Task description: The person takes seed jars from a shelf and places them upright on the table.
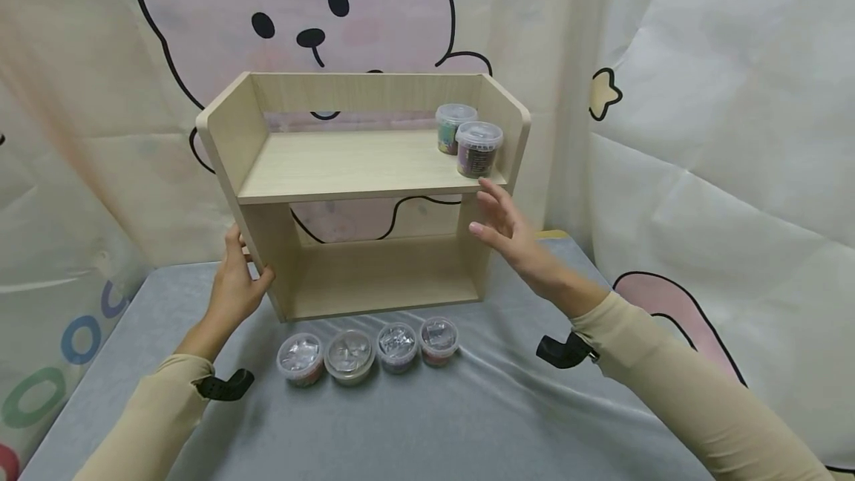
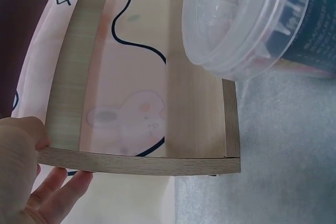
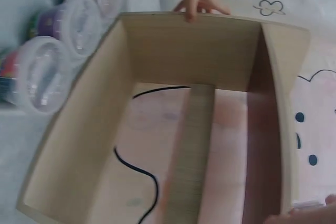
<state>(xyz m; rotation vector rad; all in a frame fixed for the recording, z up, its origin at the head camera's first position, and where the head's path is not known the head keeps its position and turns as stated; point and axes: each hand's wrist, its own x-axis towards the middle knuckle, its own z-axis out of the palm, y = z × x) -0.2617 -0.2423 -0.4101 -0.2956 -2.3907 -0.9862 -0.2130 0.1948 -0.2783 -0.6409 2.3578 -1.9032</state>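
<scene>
A two-tier pale wooden shelf (image 1: 361,164) stands on the table. My left hand (image 1: 238,280) grips the edge of its left side panel, thumb on the inner side and fingers outside, as the left wrist view shows closely. My right hand (image 1: 510,240), fingers loosely extended and thumb apart, is at the shelf's front right edge, fingertips just below a lidded tub (image 1: 478,149) with a dark label. Behind that tub is another clear-lidded tub (image 1: 456,127) with a greenish label. Both stand at the right end of the upper tier.
Several clear-lidded tubs (image 1: 349,356) form a row on the grey cloth-covered table (image 1: 401,429), just in front of the shelf. A curtain (image 1: 534,21) with cartoon prints hangs behind. Black bands with cameras sit on both wrists.
</scene>
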